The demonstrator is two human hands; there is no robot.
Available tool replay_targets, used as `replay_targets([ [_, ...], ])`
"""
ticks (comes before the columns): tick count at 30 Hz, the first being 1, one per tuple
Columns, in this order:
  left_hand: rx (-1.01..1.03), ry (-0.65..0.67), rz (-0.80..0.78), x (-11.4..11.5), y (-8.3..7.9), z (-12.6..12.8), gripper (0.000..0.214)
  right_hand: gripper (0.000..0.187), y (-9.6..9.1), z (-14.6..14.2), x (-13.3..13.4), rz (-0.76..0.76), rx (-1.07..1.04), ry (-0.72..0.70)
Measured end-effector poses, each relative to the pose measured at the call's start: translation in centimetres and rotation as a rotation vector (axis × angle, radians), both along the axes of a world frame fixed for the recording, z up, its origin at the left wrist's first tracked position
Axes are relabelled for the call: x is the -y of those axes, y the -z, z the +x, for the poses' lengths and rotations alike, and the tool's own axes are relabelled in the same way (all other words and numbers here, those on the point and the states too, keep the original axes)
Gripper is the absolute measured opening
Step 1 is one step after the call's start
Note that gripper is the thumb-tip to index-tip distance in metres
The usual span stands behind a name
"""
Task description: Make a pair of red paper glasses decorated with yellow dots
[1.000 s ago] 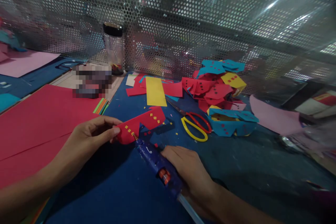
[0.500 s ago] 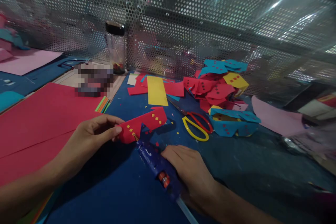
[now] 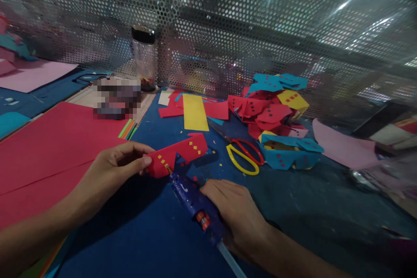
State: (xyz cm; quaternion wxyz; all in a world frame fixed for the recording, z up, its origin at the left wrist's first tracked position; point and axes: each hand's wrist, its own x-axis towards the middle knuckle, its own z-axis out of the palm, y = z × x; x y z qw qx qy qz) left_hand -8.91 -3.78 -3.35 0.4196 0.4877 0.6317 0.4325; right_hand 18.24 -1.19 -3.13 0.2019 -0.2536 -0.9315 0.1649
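Note:
My left hand [image 3: 112, 169] pinches the left end of a red paper cut-out [image 3: 177, 153] dotted with small yellow squares, holding it just above the blue table top [image 3: 146, 230]. My right hand [image 3: 236, 213] is wrapped round a blue glue gun [image 3: 195, 206]. The gun's nozzle touches the lower edge of the red cut-out near my left thumb. A clear glue stick pokes out of the gun's back end toward me.
Yellow-and-red-handled scissors [image 3: 243, 156] lie right of the cut-out. Behind them sits a pile of red, blue and yellow paper pieces [image 3: 276, 108]. A yellow strip [image 3: 194, 112], a large red sheet [image 3: 48, 147], a clear jar [image 3: 143, 58] and a perforated metal wall [image 3: 228, 30] surround the work spot.
The view has shifted slightly. Both hands, the cut-out and the glue gun stay almost where they were, with the nozzle still at the paper's edge.

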Motion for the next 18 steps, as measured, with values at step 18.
replay_targets([
  [18, 0.005, 0.008, -0.009, 0.04, 0.0, -0.02, 0.024, 0.002, -0.13, 0.14, 0.08, -0.028, 0.019, 0.001],
])
